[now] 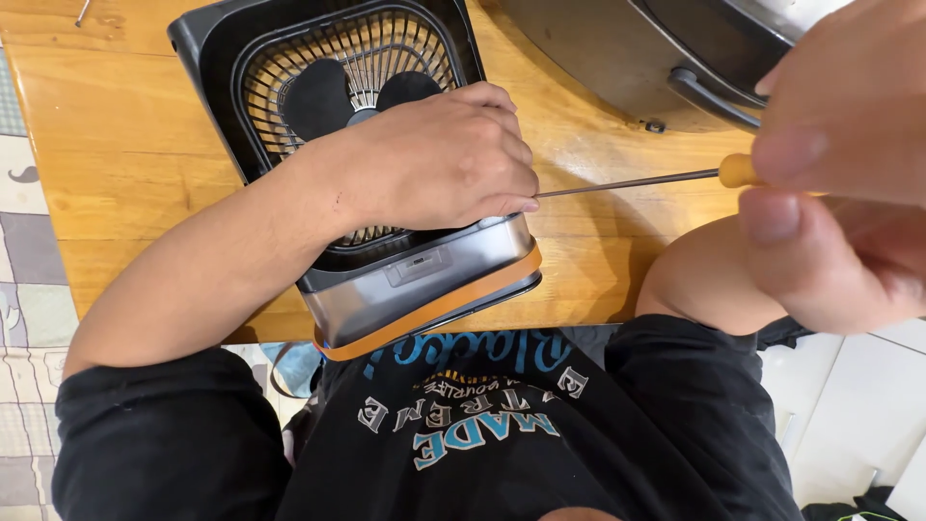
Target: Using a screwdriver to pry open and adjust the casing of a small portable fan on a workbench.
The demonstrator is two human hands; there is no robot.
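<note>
A small black box fan (pixel 289 87) with a wire grille and a silver base with an orange band lies on the wooden table (pixel 125 145). My left hand (pixel 444 159) rests on top of the fan near its base, fingers curled over the edge, holding it steady. My right hand (pixel 830 174), close to the camera and blurred, grips the yellow handle of a thin screwdriver (pixel 637 181). The screwdriver's metal shaft runs left, and its tip meets the fan's side right by my left fingertips.
A large dark metal appliance with a handle (pixel 675 58) sits at the table's top right. A small screw (pixel 656 126) lies beside it. A patterned mat (pixel 24 289) covers the floor at the left. My black shirt fills the bottom.
</note>
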